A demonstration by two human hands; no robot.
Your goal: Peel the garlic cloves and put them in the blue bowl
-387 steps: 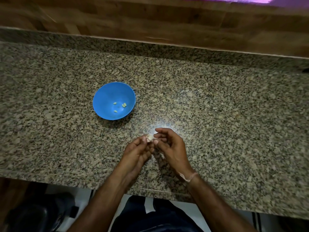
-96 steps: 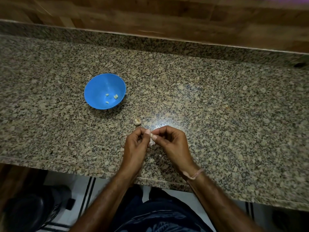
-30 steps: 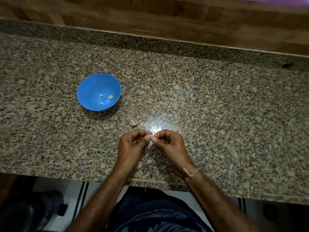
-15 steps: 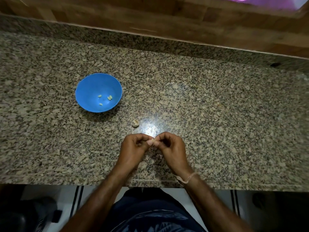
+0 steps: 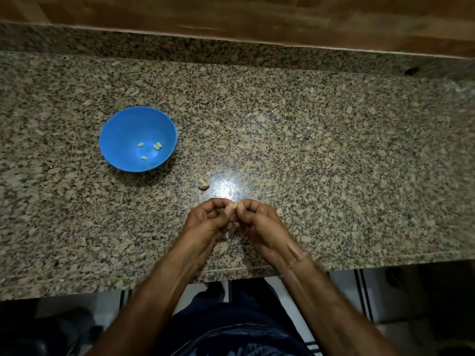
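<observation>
Near the table's (image 5: pixel 334 150) front edge, the left hand (image 5: pixel 205 219) and right hand (image 5: pixel 259 222) together pinch one garlic clove (image 5: pixel 233 206).

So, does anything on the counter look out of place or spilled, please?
Only a small pale garlic scrap lying loose on the granite counter, between the blue bowl and the garlic clove pinched by the left hand and right hand. Skin or clove, I cannot tell. Nothing looks spilled or damaged.
</observation>
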